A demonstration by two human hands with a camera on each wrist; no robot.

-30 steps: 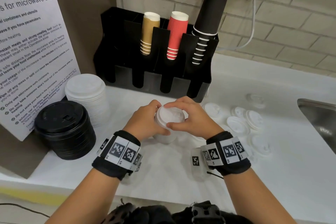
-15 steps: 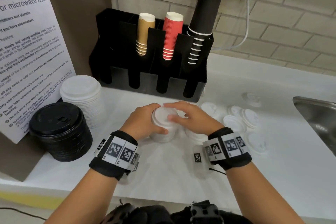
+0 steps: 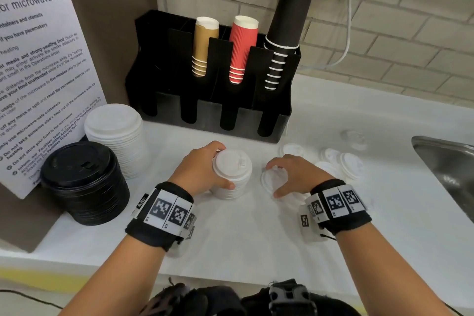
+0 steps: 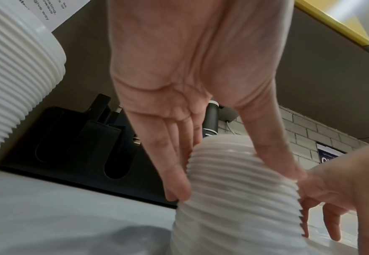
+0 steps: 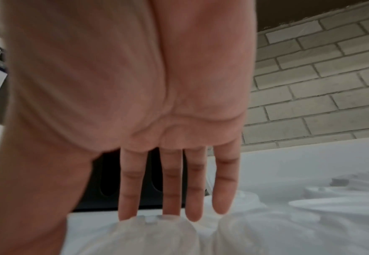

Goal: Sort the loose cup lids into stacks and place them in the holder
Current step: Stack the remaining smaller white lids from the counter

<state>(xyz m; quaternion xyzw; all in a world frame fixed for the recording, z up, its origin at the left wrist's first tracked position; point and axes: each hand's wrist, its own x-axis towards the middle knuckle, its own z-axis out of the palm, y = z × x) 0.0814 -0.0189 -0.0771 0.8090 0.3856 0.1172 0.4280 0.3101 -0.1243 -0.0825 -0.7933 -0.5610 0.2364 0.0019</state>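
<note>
On the white counter in front of the black slotted cup holder (image 3: 215, 110), the left hand (image 3: 202, 172) curls thumb and fingers round the ribbed stack of small white plastic lids (image 3: 232, 177), while the right hand (image 3: 295, 177) hovers spread and empty-fingered over a loose white lid (image 3: 269, 179) lying just beside that stack. To do this well, pinch the lid by its rim, keep the stack upright and seat the lid square. Half a second ago the right hand lay on the stack's top; now it has moved off to the loose lids.
</note>
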